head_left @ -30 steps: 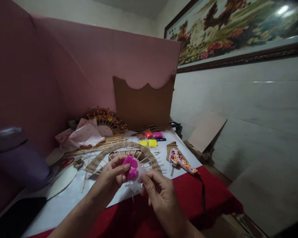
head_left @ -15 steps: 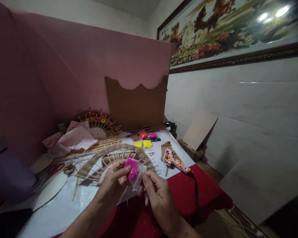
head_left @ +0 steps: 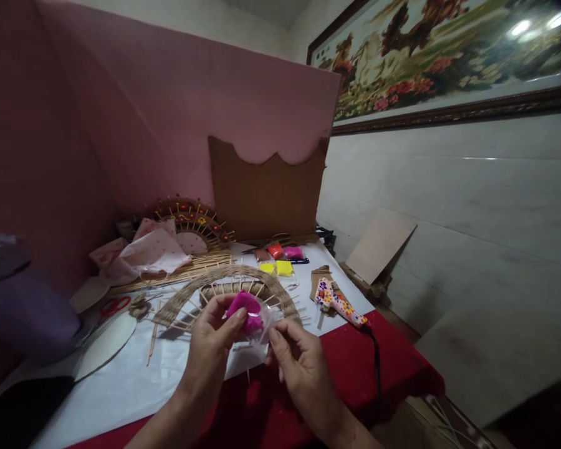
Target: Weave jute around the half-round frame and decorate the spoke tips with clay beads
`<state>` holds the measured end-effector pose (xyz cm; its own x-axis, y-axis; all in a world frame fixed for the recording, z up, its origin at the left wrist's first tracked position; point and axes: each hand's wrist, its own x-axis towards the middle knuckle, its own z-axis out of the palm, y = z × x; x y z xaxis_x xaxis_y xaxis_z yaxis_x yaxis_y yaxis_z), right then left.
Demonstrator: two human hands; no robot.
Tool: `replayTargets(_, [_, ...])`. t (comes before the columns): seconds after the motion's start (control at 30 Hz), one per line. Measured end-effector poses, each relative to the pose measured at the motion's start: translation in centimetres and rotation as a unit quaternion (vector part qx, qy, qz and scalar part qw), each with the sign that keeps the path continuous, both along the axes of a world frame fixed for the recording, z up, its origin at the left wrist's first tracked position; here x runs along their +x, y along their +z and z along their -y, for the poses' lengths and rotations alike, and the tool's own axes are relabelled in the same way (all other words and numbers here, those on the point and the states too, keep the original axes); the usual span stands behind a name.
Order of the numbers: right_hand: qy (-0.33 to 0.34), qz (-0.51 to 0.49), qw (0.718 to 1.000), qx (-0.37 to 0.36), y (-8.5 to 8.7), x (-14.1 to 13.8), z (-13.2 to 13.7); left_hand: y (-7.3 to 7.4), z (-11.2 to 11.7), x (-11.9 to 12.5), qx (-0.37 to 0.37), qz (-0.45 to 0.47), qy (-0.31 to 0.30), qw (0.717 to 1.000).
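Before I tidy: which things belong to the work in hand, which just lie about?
Likely in use:
magenta lump with clear plastic wrapping, held in left hand and right hand
arched woven tan frame

Likely lying about:
purple cylindrical container
red-handled scissors

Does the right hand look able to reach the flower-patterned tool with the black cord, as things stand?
Probably yes: the flower-patterned tool lies ahead and to the right of the right hand, with nothing visible standing between. However, that hand is pinching the clear end of the pink packet.
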<state>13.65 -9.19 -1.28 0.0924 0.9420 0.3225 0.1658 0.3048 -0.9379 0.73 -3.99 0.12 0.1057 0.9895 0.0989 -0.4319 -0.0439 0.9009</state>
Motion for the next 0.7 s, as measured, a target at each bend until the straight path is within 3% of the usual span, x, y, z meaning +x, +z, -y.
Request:
replayTargets(0.2, [-0.009,0.024,0.999,0.027,0.6,0.4,0.3,0.1,0.6,0.1,0.096,-0.11,0.047,0.988])
replayTargets(0.27, [-0.032,0.04,0.997,0.057,0.8,0.5,0.5,0.3,1.0,0.1,0.162,-0.163,0.119,0.966])
replayTargets(0.33, [-0.064,0.072,0.991,0.089,1.0,0.4,0.7,0.4,1.5,0.0,0.26,-0.224,0.174,0.923])
replayTargets(0.4, [-0.074,0.117,0.984,0.111,1.2,0.3,0.9,0.5,2.1,0.0,0.326,-0.278,0.13,0.894])
replayTargets(0.5, [-0.065,0.169,0.972,0.15,1.0,0.2,0.9,0.4,2.5,-0.1,0.323,-0.313,0.005,0.893])
replayTargets(0.57, [-0.068,0.204,0.96,0.18,0.7,0.2,0.8,0.4,2.5,-0.1,0.317,-0.33,-0.022,0.889])
replayTargets(0.7, [-0.092,0.293,0.925,0.224,0.1,0.6,0.7,0.0,2.3,-0.1,0.345,-0.392,-0.028,0.853])
